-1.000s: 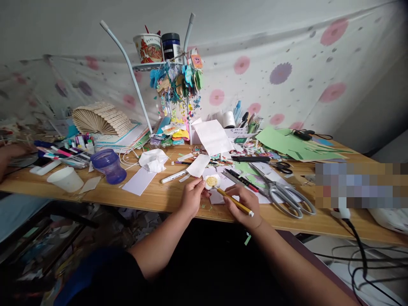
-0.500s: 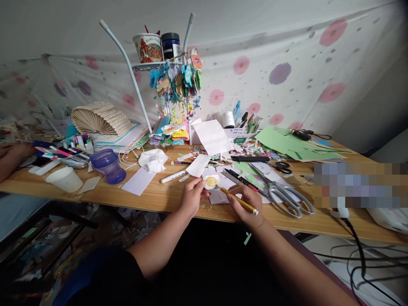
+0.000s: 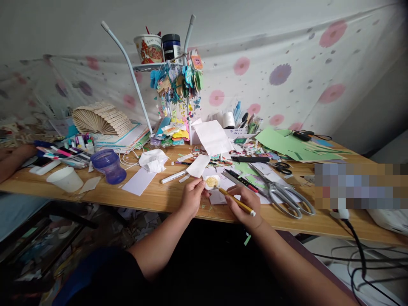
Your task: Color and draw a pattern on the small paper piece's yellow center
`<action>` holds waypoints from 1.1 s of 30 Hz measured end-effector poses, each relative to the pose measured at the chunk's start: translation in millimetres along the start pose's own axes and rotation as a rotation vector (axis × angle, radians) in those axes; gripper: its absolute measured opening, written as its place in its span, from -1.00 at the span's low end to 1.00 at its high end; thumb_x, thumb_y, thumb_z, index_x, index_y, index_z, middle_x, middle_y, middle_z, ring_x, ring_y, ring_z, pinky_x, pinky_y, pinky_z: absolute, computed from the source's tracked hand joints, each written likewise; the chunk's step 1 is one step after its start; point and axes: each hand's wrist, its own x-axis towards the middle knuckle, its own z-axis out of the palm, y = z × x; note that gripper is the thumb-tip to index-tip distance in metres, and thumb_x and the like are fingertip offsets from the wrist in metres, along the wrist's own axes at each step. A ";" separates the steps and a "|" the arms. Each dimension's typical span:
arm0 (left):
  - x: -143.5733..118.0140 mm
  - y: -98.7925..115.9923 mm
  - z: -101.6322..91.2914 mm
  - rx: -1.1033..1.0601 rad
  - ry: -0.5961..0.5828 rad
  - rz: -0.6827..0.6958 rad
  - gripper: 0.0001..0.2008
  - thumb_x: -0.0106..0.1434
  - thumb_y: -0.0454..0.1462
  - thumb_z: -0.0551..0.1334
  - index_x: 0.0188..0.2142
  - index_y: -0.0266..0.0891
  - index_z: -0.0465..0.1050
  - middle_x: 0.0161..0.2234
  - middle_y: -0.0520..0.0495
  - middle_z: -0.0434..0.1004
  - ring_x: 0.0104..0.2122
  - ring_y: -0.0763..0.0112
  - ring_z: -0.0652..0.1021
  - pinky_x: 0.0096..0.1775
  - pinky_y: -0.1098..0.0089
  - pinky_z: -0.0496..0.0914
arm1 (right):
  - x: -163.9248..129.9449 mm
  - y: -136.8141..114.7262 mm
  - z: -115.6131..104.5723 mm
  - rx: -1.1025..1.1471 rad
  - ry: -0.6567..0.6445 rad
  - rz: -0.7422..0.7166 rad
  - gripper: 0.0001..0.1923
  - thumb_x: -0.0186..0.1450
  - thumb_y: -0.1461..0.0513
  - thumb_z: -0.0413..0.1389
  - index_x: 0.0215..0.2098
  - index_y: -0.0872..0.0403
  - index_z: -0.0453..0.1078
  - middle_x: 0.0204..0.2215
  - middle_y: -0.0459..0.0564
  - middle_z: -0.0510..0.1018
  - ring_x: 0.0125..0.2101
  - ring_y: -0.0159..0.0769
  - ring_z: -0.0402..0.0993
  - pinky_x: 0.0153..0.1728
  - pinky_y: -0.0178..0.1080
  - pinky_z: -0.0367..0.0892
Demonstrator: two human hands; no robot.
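Between the thumb and fingers of my left hand [image 3: 192, 196] is a small white paper piece [image 3: 212, 182] with a golden-yellow round patch on it. My right hand [image 3: 245, 205] grips a yellow-barrelled marker [image 3: 239, 202], its tip pointing at the paper piece's right edge. Whether the tip touches the paper, I cannot tell. Under and behind the hands lie pale lilac paper sheets [image 3: 218, 197]. Large silver scissors [image 3: 283, 194] rest just right of my right hand, with black and red pens [image 3: 244, 180] beside the blades.
A white marker [image 3: 174, 177], crumpled tissue [image 3: 153, 160], purple cup [image 3: 108, 166] and white cup [image 3: 64, 179] stand or lie to the left. Green paper [image 3: 283, 144] and black scissors [image 3: 283, 168] are at the right. Another person's hand [image 3: 22, 151] rests at the far left.
My right hand and the yellow marker have shifted slightly left, toward the paper piece. The left hand keeps its hold almost unmoved.
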 end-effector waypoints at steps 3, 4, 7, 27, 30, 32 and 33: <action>-0.4 -0.7 -0.2 -0.003 -0.010 -0.001 -0.74 0.05 -0.11 0.30 -0.45 -0.31 0.45 -0.57 0.08 0.36 -0.64 0.58 0.39 -0.55 0.52 0.29 | -0.2 2.0 0.3 -0.002 0.057 0.032 -0.89 0.17 0.33 0.13 -0.39 0.01 0.29 -0.48 -0.08 0.51 -0.48 -0.32 0.47 -0.48 -0.27 0.37; -0.6 -0.7 -0.2 0.001 -0.014 0.001 -0.73 0.05 -0.11 0.30 -0.46 -0.31 0.45 -0.57 0.08 0.36 -0.63 0.57 0.39 -0.54 0.51 0.29 | 0.0 2.5 0.6 -0.011 0.061 0.030 -0.89 0.17 0.33 0.13 -0.38 0.01 0.29 -0.47 -0.08 0.52 -0.47 -0.31 0.48 -0.46 -0.27 0.37; -1.0 -0.5 0.1 0.029 -0.020 0.012 -0.72 0.05 -0.09 0.29 -0.46 -0.31 0.45 -0.57 0.07 0.37 -0.62 0.55 0.39 -0.53 0.49 0.30 | 0.4 2.7 1.4 -0.049 0.042 0.009 -0.89 0.17 0.33 0.14 -0.38 0.01 0.29 -0.47 -0.07 0.52 -0.46 -0.31 0.49 -0.48 -0.27 0.37; -3.0 -4.0 -1.8 0.156 -0.031 0.055 -0.72 0.11 -0.07 0.24 -0.47 -0.27 0.43 -0.56 0.07 0.38 -0.59 0.47 0.43 -0.51 0.46 0.29 | 0.8 -0.9 4.7 -0.062 0.021 -0.039 -0.87 0.17 0.33 0.13 -0.35 0.01 0.29 -0.43 -0.03 0.52 -0.43 -0.27 0.50 -0.45 -0.24 0.39; -1.4 -6.2 -3.2 0.148 -0.017 0.044 -0.72 0.10 -0.07 0.25 -0.46 -0.27 0.45 -0.58 0.06 0.39 -0.60 0.47 0.44 -0.52 0.46 0.28 | 0.2 0.2 3.8 -0.091 0.047 -0.020 -0.90 0.17 0.31 0.12 -0.39 0.00 0.29 -0.49 -0.06 0.50 -0.49 -0.28 0.48 -0.50 -0.25 0.37; -0.8 -7.1 -3.6 0.139 -0.011 0.044 -0.72 0.09 -0.07 0.25 -0.45 -0.27 0.45 -0.58 0.06 0.39 -0.61 0.47 0.44 -0.52 0.46 0.27 | 0.5 0.1 3.9 -0.086 0.062 -0.023 -0.90 0.16 0.31 0.13 -0.38 0.00 0.29 -0.48 -0.06 0.51 -0.50 -0.29 0.48 -0.50 -0.26 0.37; -0.7 -7.3 -3.7 0.135 -0.011 0.045 -0.71 0.09 -0.06 0.25 -0.45 -0.27 0.45 -0.58 0.06 0.39 -0.61 0.47 0.44 -0.52 0.46 0.27 | 0.8 -0.2 4.0 -0.077 0.053 -0.027 -0.90 0.16 0.31 0.13 -0.37 0.00 0.30 -0.46 -0.05 0.52 -0.48 -0.29 0.49 -0.49 -0.25 0.38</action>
